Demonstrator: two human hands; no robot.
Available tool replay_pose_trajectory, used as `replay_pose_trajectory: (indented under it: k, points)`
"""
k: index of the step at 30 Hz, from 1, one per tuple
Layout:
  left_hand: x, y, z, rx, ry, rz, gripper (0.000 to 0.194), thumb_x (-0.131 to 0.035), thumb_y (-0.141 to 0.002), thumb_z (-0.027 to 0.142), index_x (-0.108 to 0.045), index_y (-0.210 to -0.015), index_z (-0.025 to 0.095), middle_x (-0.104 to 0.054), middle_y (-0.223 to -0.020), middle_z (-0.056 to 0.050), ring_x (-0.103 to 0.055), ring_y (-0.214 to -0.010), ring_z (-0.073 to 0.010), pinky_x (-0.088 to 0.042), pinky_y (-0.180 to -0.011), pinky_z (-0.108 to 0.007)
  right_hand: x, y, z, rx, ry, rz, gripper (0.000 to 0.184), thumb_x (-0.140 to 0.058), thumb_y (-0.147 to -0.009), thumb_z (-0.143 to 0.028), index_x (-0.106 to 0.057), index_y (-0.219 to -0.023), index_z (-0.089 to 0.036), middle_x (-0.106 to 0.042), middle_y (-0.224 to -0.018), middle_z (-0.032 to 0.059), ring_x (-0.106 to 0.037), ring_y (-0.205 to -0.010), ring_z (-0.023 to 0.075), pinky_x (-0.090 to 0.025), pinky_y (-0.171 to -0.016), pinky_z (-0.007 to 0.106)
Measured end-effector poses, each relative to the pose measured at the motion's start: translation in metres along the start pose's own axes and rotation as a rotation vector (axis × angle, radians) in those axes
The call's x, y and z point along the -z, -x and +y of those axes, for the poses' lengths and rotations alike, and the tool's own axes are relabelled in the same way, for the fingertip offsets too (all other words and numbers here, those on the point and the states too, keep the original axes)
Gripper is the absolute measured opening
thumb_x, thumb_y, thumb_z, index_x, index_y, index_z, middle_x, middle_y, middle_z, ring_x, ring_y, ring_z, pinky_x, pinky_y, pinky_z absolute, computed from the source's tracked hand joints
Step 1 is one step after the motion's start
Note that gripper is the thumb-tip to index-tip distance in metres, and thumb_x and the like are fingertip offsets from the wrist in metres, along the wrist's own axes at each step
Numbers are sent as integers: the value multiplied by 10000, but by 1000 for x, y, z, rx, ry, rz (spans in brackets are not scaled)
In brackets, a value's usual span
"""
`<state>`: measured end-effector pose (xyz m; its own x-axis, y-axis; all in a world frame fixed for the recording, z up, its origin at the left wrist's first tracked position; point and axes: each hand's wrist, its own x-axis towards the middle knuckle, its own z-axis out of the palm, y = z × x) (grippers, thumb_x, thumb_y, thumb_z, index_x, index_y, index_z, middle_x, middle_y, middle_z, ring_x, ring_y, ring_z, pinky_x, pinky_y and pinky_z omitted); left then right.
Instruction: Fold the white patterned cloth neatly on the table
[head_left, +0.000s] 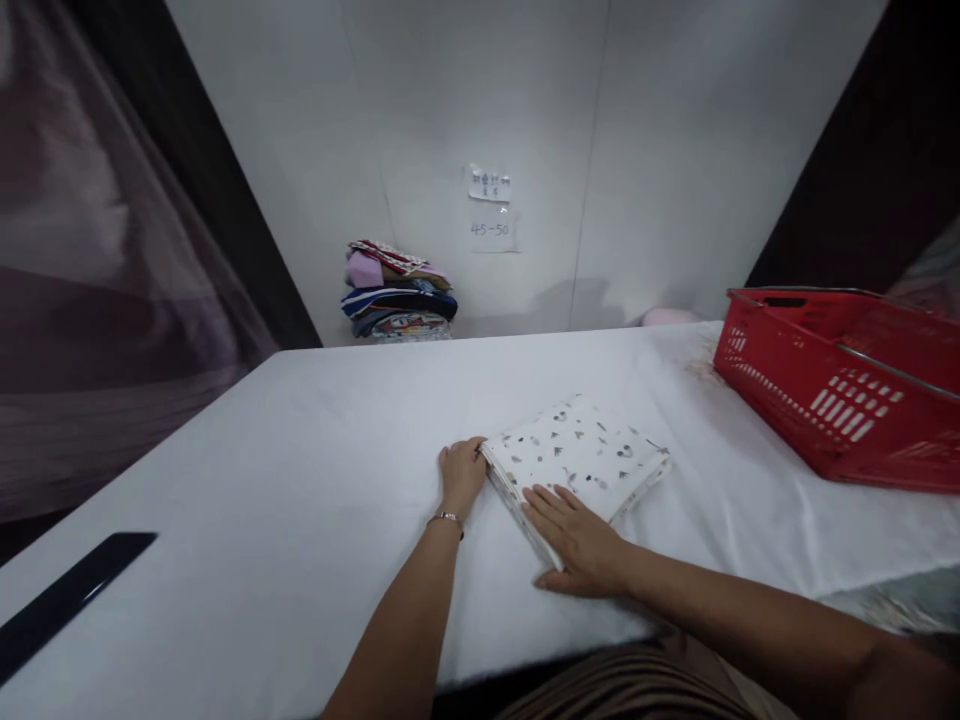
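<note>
A folded white cloth with small dark prints (577, 452) lies on the white table (300, 480), a little right of the middle. My left hand (460, 477) touches its left corner, fingers curled against the folded edge. My right hand (577, 535) lies flat on the near edge of the cloth, fingers stretched out and pressing down. A thin bracelet sits on my left wrist.
A red plastic basket (840, 390) with metal handles stands at the right of the table. A stack of folded clothes (397, 292) sits at the back against the white wall, under a paper note (491, 210). A dark flat strip (67, 595) lies at the near left.
</note>
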<state>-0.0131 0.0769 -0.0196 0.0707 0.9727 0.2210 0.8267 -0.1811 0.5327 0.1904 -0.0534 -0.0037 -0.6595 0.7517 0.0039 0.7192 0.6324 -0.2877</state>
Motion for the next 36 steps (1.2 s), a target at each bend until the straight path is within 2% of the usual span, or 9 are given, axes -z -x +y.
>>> replay_pose_trajectory:
  k: [10, 15, 18, 20, 23, 28, 31, 33, 36]
  points:
    - [2, 1, 5, 65, -34, 77, 323, -422, -799, 223, -671, -1005, 226, -707, -979, -72, -581, -1020, -242, -338, -941, -399, 0, -4, 3, 37, 6, 10, 846, -441, -830, -629, -236, -1454, -97, -162, -1513, 189, -108, -1396, 307, -83, -1115, 508]
    - [5, 0, 2, 85, -41, 3, 319, -436, -798, 218, -660, -1024, 242, -704, -1024, -51, -584, -1037, -225, -367, -949, -372, -4, -4, 1, 40, 45, 43, 801, -468, -826, -617, -289, -1437, -130, -201, -1506, 181, -144, -1390, 302, -116, -1106, 498]
    - [8, 1, 7, 94, 12, -4, 375, -447, -784, 190, -617, -1116, 224, -656, -1160, -49, -563, -1097, -207, -392, -957, -330, -2, -3, 0, 47, 81, 75, 775, -464, -840, -602, -298, -1431, -129, -218, -1501, 186, -164, -1385, 299, -126, -1106, 482]
    - [8, 6, 18, 26, 34, 56, 420, -434, -774, 157, -586, -1163, 197, -611, -1230, -62, -531, -1148, -203, -377, -994, -326, -1, -4, -1, 45, 103, 85, 769, -465, -844, -593, -300, -1427, -120, -225, -1497, 195, -173, -1382, 305, -131, -1104, 478]
    - [4, 22, 42, -182, 24, 90, 402, -402, -806, 165, -580, -1164, 208, -582, -1265, -54, -479, -1208, -200, -309, -1067, -364, -1, -4, -5, 31, 128, 83, 767, -490, -841, -571, -296, -1425, -112, -239, -1486, 213, -185, -1376, 317, -140, -1097, 494]
    - [-8, 45, 52, -410, -83, -70, 359, -384, -881, 263, -558, -1193, 241, -546, -1321, -36, -397, -1289, -213, -155, -1130, -470, -8, 21, -18, 63, 87, 59, 757, -491, -850, -543, -283, -1430, -103, -187, -1496, 232, -141, -1383, 334, -140, -1088, 527]
    - [-10, 47, 45, -446, -116, -135, 348, -378, -896, 279, -573, -1183, 245, -552, -1319, -39, -392, -1299, -225, -128, -1131, -496, -4, 46, -11, 142, 3, 72, 637, -447, -889, -488, -335, -1410, -138, -240, -1499, 161, -166, -1391, 252, -116, -1112, 476]
    - [-7, 47, 48, -428, -119, -141, 350, -392, -894, 287, -573, -1189, 235, -547, -1324, -55, -390, -1301, -242, -142, -1125, -510, 7, 60, 8, 86, -62, 176, 545, -449, -896, -419, -391, -1379, -172, -325, -1473, 112, -221, -1378, 212, -115, -1119, 457]
    - [-4, 54, 65, -462, -106, -143, 367, -404, -898, 331, -556, -1215, 223, -531, -1338, -69, -368, -1317, -247, -134, -1130, -505, 34, 75, 55, -310, -224, 451, 451, -510, -855, -337, -516, -1280, -183, -463, -1387, 96, -352, -1315, 219, -208, -1103, 430]
